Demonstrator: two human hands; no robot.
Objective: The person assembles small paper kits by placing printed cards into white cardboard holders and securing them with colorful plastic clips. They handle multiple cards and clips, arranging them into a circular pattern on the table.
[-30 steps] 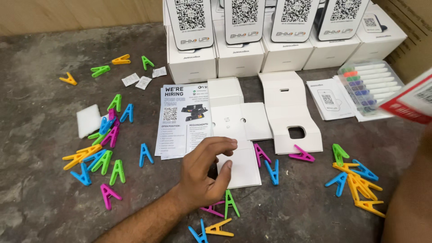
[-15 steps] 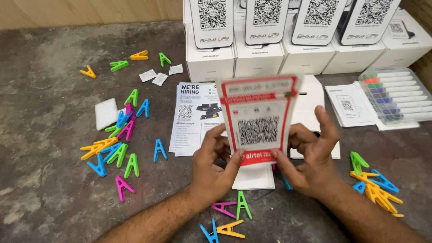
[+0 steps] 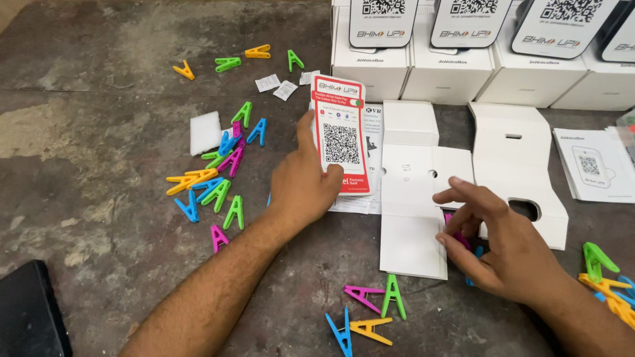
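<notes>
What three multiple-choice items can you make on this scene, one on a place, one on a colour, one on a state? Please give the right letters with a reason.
1. Where does the white foam pad lie?
A. left of the red and white card
B. on the white boxes
C. under the right hand

2. What colour is the clip standing just below the unfolded white carton insert?
A. orange
B. green
C. black

3. How is the card held?
A. flat on the table
B. lifted in the left hand
C. pinched by both hands

Key: 1 A, the pad sits among the clips left of the card. 2 B, the green clip stands under the insert's lower edge. 3 B, only the left hand grips the card; the right hand reaches toward a pink clip by the insert.
</notes>
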